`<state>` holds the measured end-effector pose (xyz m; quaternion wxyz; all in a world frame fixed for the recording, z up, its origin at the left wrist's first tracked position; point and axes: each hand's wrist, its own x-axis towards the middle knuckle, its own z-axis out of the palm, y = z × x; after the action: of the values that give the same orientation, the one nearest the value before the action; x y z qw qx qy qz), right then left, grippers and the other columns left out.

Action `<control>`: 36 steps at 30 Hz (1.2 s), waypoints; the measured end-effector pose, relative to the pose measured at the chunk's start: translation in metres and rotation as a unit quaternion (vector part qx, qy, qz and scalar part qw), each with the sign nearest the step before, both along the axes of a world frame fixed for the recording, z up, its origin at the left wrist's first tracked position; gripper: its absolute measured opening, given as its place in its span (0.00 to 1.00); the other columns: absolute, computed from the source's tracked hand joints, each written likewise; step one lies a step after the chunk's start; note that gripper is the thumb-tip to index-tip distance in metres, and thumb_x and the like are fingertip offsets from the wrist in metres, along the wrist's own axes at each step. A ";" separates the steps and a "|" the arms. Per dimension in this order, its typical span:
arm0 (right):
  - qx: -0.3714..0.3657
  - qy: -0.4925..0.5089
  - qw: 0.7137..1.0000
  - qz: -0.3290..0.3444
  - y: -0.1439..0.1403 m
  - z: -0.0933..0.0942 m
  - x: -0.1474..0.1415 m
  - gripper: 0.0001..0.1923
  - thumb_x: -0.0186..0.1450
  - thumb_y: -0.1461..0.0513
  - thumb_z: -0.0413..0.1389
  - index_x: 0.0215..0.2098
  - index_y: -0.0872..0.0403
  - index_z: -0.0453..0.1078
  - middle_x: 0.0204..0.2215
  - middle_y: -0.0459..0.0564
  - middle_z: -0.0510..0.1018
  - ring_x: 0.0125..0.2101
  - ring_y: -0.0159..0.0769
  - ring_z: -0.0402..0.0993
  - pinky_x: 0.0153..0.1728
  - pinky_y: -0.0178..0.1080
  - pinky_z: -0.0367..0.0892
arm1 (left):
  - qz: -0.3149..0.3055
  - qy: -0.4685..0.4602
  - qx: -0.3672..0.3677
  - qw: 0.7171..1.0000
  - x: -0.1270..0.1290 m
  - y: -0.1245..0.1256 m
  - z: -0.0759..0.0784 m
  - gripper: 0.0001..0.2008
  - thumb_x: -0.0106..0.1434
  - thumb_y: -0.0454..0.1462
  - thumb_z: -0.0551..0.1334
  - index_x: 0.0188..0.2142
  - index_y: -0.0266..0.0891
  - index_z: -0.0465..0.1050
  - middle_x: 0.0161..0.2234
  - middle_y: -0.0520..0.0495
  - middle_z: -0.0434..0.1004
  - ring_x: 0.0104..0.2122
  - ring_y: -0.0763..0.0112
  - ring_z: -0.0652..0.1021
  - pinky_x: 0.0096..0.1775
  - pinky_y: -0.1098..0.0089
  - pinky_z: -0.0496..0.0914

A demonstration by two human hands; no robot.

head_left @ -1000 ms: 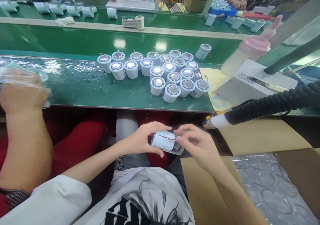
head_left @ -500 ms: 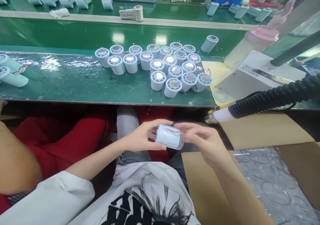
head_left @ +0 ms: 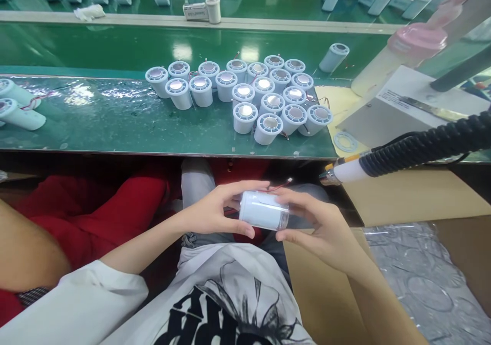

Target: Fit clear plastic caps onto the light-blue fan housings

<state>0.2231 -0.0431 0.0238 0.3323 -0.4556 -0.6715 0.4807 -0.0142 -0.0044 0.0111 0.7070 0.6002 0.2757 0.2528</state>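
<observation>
Over my lap, a pale blue plastic cylinder point(head_left: 261, 209) lies sideways inside a clear cover point(head_left: 283, 215). My left hand point(head_left: 218, 209) grips its left end between thumb and fingers. At the clear right end, my right hand point(head_left: 318, 222) curls its fingers over the top, with the thumb below. A thin red wire point(head_left: 278, 186) with a small white plug sticks out above the cylinder by the right fingertips. Ahead on the green bench point(head_left: 115, 125) stand several similar cylinders point(head_left: 245, 117), round grilled ends up.
At right, an open cardboard box point(head_left: 418, 197) holds clear plastic covers point(head_left: 425, 278). A black ribbed hose point(head_left: 425, 145) reaches over the bench edge. Behind it are a grey-white box point(head_left: 406, 105) and a pink-capped bottle point(head_left: 414, 48). Another person's red-clothed leg point(head_left: 107, 217) is at left.
My right hand has shifted from the wire to around the cover's right end, thumb now lower. The wire now points up above the cylinder. The view has tilted slightly down.
</observation>
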 end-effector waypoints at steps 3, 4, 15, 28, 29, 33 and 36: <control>-0.040 0.013 0.999 -0.004 0.000 0.001 0.000 0.23 0.57 0.58 0.66 0.49 0.50 0.69 0.49 0.52 0.76 0.51 0.49 0.73 0.48 0.47 0.75 | -0.003 0.020 0.032 0.999 -0.002 0.001 0.003 0.37 0.51 0.35 0.72 0.59 0.51 0.63 0.60 0.44 0.66 0.57 0.56 0.70 0.54 0.62 0.69; -0.051 0.022 0.998 -0.003 0.000 0.002 0.000 0.23 0.57 0.58 0.66 0.49 0.50 0.69 0.48 0.52 0.76 0.50 0.48 0.74 0.47 0.46 0.76 | -0.004 0.025 0.041 0.999 -0.002 0.001 0.003 0.37 0.51 0.35 0.72 0.60 0.50 0.63 0.60 0.44 0.66 0.57 0.56 0.70 0.54 0.61 0.69; -0.172 0.117 0.978 -0.006 0.004 0.005 -0.007 0.19 0.58 0.54 0.64 0.45 0.49 0.67 0.39 0.50 0.76 0.36 0.38 0.77 0.34 0.36 0.77 | -0.013 0.039 0.122 0.992 -0.006 0.001 0.003 0.39 0.51 0.34 0.71 0.61 0.50 0.61 0.60 0.42 0.66 0.58 0.55 0.68 0.54 0.61 0.70; -0.344 0.207 0.915 -0.044 0.006 -0.004 -0.017 0.24 0.56 0.46 0.62 0.39 0.54 0.64 0.26 0.45 0.76 0.23 0.32 0.76 0.22 0.32 0.74 | -0.023 0.032 0.170 0.985 -0.008 0.002 0.000 0.40 0.51 0.33 0.71 0.61 0.50 0.60 0.60 0.43 0.64 0.60 0.56 0.67 0.56 0.63 0.68; -0.355 0.209 0.910 -0.043 0.006 -0.005 -0.017 0.25 0.56 0.45 0.62 0.39 0.55 0.64 0.25 0.46 0.76 0.22 0.32 0.76 0.21 0.31 0.73 | -0.025 0.031 0.172 0.984 -0.009 0.002 0.000 0.40 0.51 0.33 0.71 0.61 0.50 0.60 0.61 0.43 0.64 0.60 0.57 0.66 0.56 0.63 0.67; -0.394 0.224 0.890 -0.047 0.006 -0.007 -0.021 0.28 0.55 0.42 0.61 0.38 0.55 0.62 0.21 0.45 0.77 0.17 0.31 0.75 0.16 0.28 0.70 | -0.025 0.029 0.188 0.981 -0.009 0.002 0.001 0.40 0.51 0.33 0.71 0.62 0.49 0.60 0.61 0.42 0.64 0.60 0.55 0.66 0.58 0.61 0.66; -0.420 0.234 0.875 -0.055 0.007 -0.007 -0.024 0.29 0.53 0.39 0.61 0.35 0.54 0.61 0.20 0.45 0.77 0.15 0.30 0.73 0.12 0.26 0.66 | -0.026 0.023 0.208 0.978 -0.008 0.003 0.001 0.40 0.50 0.33 0.72 0.62 0.48 0.60 0.61 0.41 0.64 0.60 0.55 0.66 0.59 0.59 0.63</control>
<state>0.1988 -0.0365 0.0168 0.2829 -0.4630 -0.2825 0.7911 -0.0222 -0.0014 0.0116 0.5666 0.7465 0.2180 0.2723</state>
